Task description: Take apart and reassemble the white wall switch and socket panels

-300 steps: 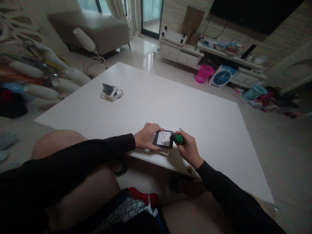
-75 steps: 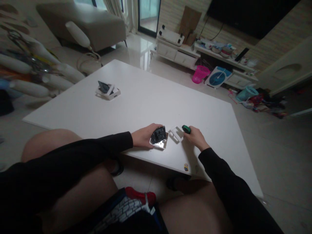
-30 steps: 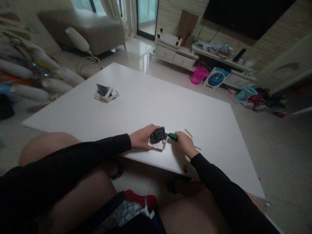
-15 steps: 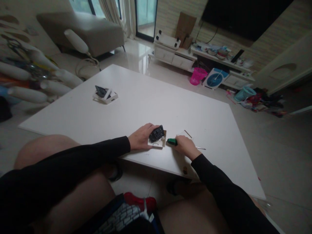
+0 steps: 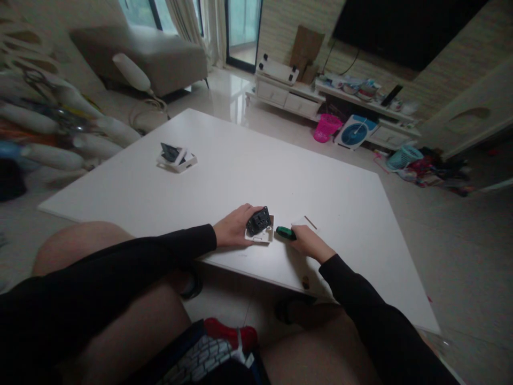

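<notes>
My left hand (image 5: 235,225) is closed round a small white open-topped box (image 5: 261,237) at the near edge of the table. Tilted in that box is a black module (image 5: 258,220) with slots, like the back of a wall socket. To its right, my right hand (image 5: 308,241) grips a screwdriver by its green handle (image 5: 285,232), which points toward the box without touching it. The shaft is hidden by the hand. A white flat plate (image 5: 304,220) with a brown edge lies just behind the right hand.
On the white table (image 5: 224,160), a second white box (image 5: 180,162) with a dark part leaning in it stands at the far left. A small brown thing (image 5: 305,282) lies by the near edge. Beyond are a pink basket (image 5: 326,128) and a blue fan (image 5: 355,132).
The right hand has shifted slightly and the screwdriver's shaft, seen before to its right, no longer shows. The left hand still holds the box. The whole view has moved a little.
</notes>
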### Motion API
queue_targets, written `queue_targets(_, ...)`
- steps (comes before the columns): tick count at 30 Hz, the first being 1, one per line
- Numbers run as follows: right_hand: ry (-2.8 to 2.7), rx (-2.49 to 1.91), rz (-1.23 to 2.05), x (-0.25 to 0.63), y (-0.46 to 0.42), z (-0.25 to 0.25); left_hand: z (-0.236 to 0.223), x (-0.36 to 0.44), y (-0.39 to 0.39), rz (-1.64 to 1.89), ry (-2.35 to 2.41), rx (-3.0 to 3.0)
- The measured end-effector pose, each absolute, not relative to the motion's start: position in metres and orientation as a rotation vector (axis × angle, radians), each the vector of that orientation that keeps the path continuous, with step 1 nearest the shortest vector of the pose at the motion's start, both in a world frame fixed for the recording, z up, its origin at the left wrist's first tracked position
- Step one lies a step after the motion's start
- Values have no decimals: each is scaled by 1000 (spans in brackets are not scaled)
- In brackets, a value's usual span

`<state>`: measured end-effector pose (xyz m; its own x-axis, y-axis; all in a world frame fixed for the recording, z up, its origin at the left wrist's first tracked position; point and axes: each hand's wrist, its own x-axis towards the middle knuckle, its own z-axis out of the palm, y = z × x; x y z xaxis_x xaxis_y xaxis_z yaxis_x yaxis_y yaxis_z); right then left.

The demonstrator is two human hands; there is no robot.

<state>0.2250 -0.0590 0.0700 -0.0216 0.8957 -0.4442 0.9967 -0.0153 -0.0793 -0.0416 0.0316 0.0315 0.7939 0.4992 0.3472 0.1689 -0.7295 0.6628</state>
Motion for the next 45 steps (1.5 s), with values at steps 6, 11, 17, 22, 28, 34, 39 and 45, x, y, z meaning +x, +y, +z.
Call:
queue_targets(6, 2058, 2008, -627, 228, -59, 71, 32, -41, 32, 682, 494, 2335)
queue_targets(11, 2101, 2077, -654, 229, -59, 69, 34, -41, 31, 668, 517, 2314)
queue_targets(17, 2156, 2198, -722, 229, -54, 76, 34, -42, 31, 642, 540, 2295)
queue_targets(22, 2330, 2330, -1123, 215, -56, 80, 35, -42, 30, 635, 529, 2278)
queue_targets(28, 2409, 2235, -1331, 201, -62, 71, 35, -41, 30, 621, 481, 2289)
queue_targets(34, 2478, 2287, -1294, 199, -63, 73, 36, -41, 31, 604, 477, 2287)
queue_targets(39, 2380, 2412, -1178, 209, -58, 83, 38, -41, 30, 600, 480, 2293)
queue_targets(45, 2187, 2297, -889, 243, -55, 102, 35, -41, 31, 602, 477, 2296)
